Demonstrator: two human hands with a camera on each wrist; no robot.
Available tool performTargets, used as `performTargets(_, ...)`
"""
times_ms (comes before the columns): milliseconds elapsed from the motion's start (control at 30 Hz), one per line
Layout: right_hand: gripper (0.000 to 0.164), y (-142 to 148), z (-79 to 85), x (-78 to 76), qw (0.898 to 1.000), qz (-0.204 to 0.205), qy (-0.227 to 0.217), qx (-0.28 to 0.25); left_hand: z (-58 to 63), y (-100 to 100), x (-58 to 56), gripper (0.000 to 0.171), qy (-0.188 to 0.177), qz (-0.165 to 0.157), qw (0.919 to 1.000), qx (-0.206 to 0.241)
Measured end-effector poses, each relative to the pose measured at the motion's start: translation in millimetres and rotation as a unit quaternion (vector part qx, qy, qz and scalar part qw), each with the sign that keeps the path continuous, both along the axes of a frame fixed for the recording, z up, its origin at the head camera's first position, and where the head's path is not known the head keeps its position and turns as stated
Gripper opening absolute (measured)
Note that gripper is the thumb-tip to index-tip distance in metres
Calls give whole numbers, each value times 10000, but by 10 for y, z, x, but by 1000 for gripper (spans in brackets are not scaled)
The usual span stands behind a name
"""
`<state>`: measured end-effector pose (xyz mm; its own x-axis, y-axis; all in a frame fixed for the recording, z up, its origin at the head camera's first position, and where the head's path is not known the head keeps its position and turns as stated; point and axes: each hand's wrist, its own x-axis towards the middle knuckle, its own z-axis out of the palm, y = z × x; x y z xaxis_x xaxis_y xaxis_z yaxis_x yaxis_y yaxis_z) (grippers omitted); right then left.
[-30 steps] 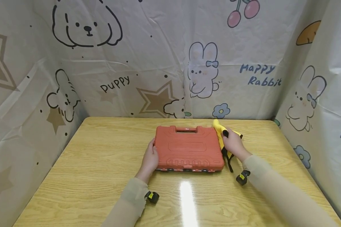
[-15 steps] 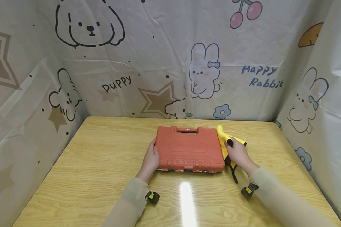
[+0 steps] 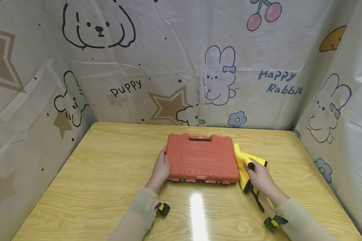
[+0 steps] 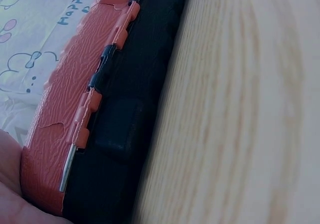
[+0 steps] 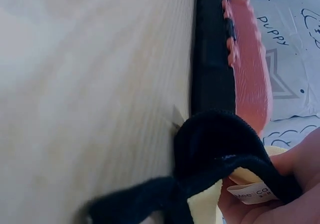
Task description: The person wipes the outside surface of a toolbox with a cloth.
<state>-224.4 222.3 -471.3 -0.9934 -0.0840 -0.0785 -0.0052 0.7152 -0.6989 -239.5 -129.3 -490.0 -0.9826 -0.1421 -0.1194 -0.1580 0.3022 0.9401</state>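
Observation:
A red plastic tool case (image 3: 200, 156) with a black lower half lies closed on the table, its handle toward the back. My left hand (image 3: 161, 169) holds it at the left side, near the front corner. In the left wrist view, fingers (image 4: 22, 211) touch the red lid's (image 4: 65, 114) corner. My right hand (image 3: 263, 179) grips a bunched yellow cloth (image 3: 244, 167) with black edging against the case's right side. In the right wrist view, the cloth's black edging (image 5: 215, 134) loops beside the case, and a white printed label (image 5: 252, 193) shows between the fingers.
The wooden table (image 3: 108, 187) extends around the case on all sides. A patterned fabric curtain (image 3: 169, 67) stands behind and along both sides. Black cameras are strapped to both wrists, and a bright light reflection crosses the front of the table.
My right hand has drawn the yellow cloth along the case's right side, from the back toward the front. The left hand stays on the case, which has hardly moved.

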Motion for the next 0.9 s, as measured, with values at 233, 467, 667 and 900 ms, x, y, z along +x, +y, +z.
performTargets(233,28,3,-23,181,10000,-16,91,15,-19,-14,1,51,60,-12,10000,16)
performTargets(467,23,7,-7,322,10000,-29,86,-12,-15,-13,7,51,135,-29,9999,8)
performTargets(667,25,33,-24,435,9999,-80,37,-138,-15,-11,12,51,103,-39,9999,-33)
performTargets(900,30,40,-20,544,9997,-107,-73,-221,-12,-12,6,51,77,-21,9999,-60)
